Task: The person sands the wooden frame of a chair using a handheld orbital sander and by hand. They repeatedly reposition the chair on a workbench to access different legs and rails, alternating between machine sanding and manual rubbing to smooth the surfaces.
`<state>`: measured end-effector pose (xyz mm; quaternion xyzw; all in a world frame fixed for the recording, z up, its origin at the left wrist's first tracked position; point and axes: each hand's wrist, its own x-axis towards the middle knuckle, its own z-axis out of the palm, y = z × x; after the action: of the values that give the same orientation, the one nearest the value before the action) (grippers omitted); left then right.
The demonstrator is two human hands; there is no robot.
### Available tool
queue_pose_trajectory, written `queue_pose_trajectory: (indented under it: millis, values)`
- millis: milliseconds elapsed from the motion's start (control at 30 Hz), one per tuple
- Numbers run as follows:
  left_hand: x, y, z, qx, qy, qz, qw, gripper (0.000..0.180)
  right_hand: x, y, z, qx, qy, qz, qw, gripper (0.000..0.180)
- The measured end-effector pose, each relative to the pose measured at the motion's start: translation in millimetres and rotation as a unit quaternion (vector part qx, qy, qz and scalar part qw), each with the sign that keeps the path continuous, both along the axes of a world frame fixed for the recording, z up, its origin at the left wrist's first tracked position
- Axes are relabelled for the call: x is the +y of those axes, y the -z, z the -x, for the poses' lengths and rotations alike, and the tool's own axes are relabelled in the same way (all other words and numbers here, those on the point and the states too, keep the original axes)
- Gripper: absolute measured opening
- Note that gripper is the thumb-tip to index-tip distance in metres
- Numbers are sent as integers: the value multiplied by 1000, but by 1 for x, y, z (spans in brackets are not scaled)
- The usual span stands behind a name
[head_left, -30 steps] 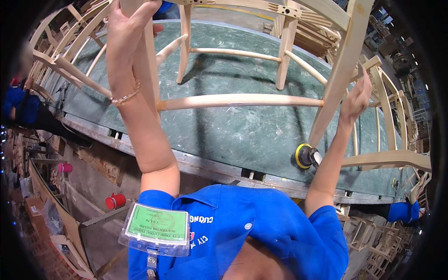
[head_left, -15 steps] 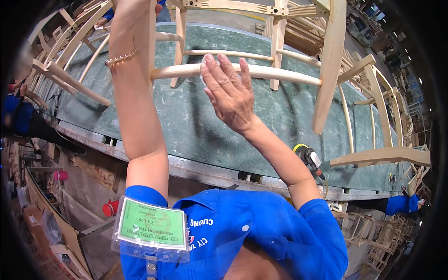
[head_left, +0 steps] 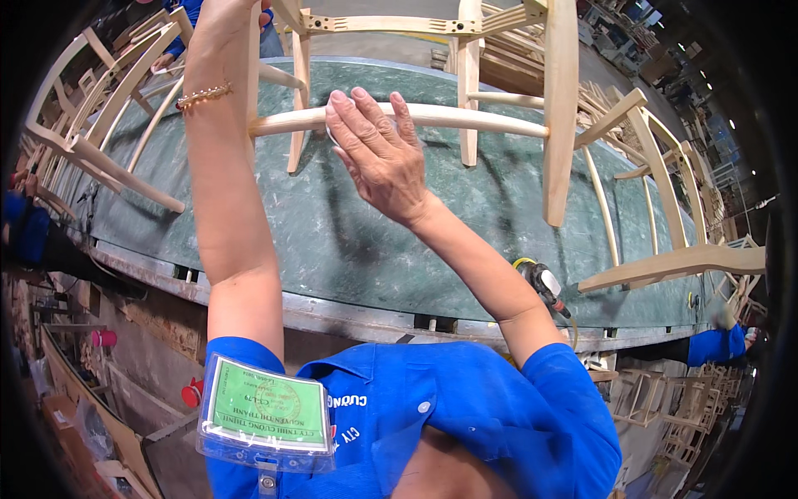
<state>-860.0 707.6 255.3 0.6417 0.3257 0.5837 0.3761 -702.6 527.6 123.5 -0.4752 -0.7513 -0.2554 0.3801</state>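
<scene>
A pale, unpainted wooden chair frame (head_left: 560, 125) stands on the green-topped workbench (head_left: 349, 266). My left hand (head_left: 229, 18), partly cut off by the top edge, is closed around its left upright, with fingertips showing past the wood. My right hand (head_left: 382, 158) lies over the near curved stretcher rail (head_left: 474, 119), fingers stretched out and flat across it. A whitish sliver shows beneath the fingers by the rail; I cannot make out what it is. The right thumb is mostly hidden.
A round sander (head_left: 542, 281) rests near the bench's front edge, to the right. More chair frames stand left (head_left: 125, 170) and right (head_left: 665, 183). Co-workers in blue sleeves (head_left: 716, 345) are at both sides. Stacked wooden parts (head_left: 507, 71) lie beyond the bench.
The chair frame and both my hands appear shifted left in the picture, along with the whole view. My right hand stays on the rail, slightly nearer its left end.
</scene>
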Motion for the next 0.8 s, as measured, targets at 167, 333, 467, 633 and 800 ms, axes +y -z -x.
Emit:
queue_pose_trajectory:
  millis: [167, 333, 467, 633, 800]
  values:
    - [11, 2, 5, 34, -20, 7, 999, 35, -18, 20, -58, 1, 103, -12, 995, 43]
    - [29, 4, -1, 80, -19, 22, 996, 43, 3, 28, -16, 97, 59, -18, 993, 46]
    - [59, -1, 13, 122, -31, 46, 991, 49, 23, 9, 10, 27, 8, -37, 999, 49]
    - [58, 0, 12, 106, -19, 27, 994, 51, -11, 10, -50, 81, 76, -10, 994, 38]
    - [35, 2, 4, 78, -21, 12, 997, 52, 0, -7, -8, 123, 69, -36, 989, 36]
